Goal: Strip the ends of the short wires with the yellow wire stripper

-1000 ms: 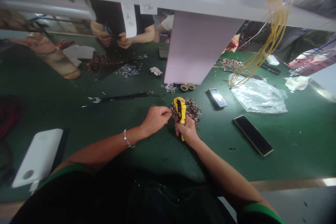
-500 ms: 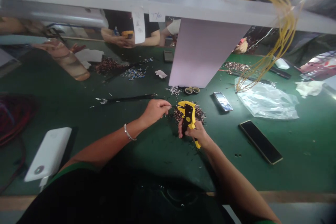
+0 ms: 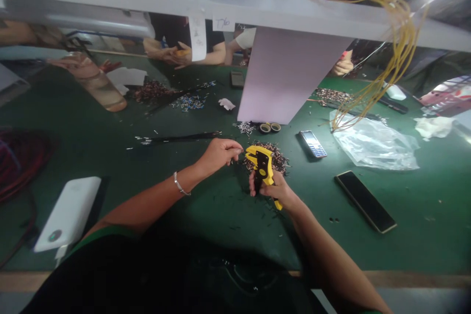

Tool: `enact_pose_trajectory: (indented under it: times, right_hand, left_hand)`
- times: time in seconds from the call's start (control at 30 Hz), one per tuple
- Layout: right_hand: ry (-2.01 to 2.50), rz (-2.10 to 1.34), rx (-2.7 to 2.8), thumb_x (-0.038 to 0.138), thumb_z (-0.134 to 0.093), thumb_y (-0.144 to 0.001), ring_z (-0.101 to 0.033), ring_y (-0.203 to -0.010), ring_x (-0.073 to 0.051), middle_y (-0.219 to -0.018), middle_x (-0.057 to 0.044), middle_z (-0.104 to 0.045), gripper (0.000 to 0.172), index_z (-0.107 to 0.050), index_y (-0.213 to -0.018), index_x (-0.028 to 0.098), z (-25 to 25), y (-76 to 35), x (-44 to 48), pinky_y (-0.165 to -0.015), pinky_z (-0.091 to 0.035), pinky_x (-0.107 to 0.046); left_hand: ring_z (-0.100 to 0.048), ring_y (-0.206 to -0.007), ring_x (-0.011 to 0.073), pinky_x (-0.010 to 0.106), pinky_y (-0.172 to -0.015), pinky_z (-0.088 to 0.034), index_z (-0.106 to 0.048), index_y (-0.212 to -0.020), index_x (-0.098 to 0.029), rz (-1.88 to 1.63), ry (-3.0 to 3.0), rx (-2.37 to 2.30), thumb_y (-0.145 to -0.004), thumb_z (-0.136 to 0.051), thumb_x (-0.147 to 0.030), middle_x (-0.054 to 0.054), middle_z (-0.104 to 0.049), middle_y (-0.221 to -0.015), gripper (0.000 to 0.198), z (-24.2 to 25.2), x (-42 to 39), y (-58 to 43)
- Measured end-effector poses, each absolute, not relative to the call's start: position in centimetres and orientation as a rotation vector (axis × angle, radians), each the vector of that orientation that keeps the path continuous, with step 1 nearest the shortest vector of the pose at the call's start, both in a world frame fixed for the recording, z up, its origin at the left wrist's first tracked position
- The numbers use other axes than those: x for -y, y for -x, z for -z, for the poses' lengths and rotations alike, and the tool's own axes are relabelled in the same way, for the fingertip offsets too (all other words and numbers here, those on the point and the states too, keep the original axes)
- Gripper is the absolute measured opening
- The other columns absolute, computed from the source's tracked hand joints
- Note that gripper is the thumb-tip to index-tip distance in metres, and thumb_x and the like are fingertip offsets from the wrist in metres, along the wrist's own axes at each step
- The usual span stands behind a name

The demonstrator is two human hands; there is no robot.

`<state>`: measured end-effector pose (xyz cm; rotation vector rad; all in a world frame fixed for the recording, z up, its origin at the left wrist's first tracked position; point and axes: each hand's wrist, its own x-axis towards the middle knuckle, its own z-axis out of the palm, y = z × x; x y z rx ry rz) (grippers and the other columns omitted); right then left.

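Note:
My right hand [image 3: 274, 189] grips a yellow and black wire stripper [image 3: 262, 166] by its handles, jaws pointing up and left. My left hand [image 3: 220, 153] is closed in a pinch on a thin short wire piece [image 3: 238, 149], whose tip is at the stripper's jaws. Just behind the tool lies a pile of small wire pieces [image 3: 274, 153] on the green table [image 3: 184, 206]. A silver bracelet [image 3: 179, 185] sits on my left wrist.
A white power bank [image 3: 68, 213] lies at the left. Two phones [image 3: 312, 143] [image 3: 365, 201], a plastic bag [image 3: 371, 140], tape rolls [image 3: 270, 127] and a black cable bundle [image 3: 176, 137] lie around. A white shelf post [image 3: 285, 76] stands behind. Other people's hands [image 3: 172, 54] work across the table.
The stripper has tilted so its jaws point left toward my left hand, and my right hand has shifted slightly right. My left hand's wire piece now meets the jaws.

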<state>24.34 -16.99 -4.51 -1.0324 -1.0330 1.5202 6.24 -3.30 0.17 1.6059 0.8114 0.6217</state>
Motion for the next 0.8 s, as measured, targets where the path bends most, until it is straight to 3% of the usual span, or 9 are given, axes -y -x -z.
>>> enact_pose_trajectory:
  times: [0.27,0.8]
  right_hand:
    - [0.990,-1.538,1.045,0.012,-0.066,-0.058,-0.065,-0.063,-0.018,-0.075,-0.003,-0.070,0.036,-0.065,-0.094,0.014,4.5,-24.2,17.2,-0.065,-0.051,-0.033]
    - [1.029,-1.503,1.076,0.014,-0.065,-0.061,-0.063,-0.058,-0.017,-0.069,-0.002,-0.068,0.031,-0.063,-0.093,0.014,5.2,-23.9,17.2,-0.061,-0.050,-0.031]
  left_hand:
    - [-0.047,-0.040,0.0049,0.017,-0.042,-0.039,-0.071,-0.076,-0.010,-0.537,-1.445,-0.800,-0.075,-0.064,-0.010,-0.001,-0.062,-0.052,0.007,-1.2,3.3,-6.4]
    - [-0.049,-0.042,0.0056,0.019,-0.044,-0.042,-0.072,-0.079,-0.008,-0.502,-1.442,-0.744,-0.074,-0.065,-0.010,-0.001,-0.064,-0.054,0.009,-0.1,2.9,-6.3]
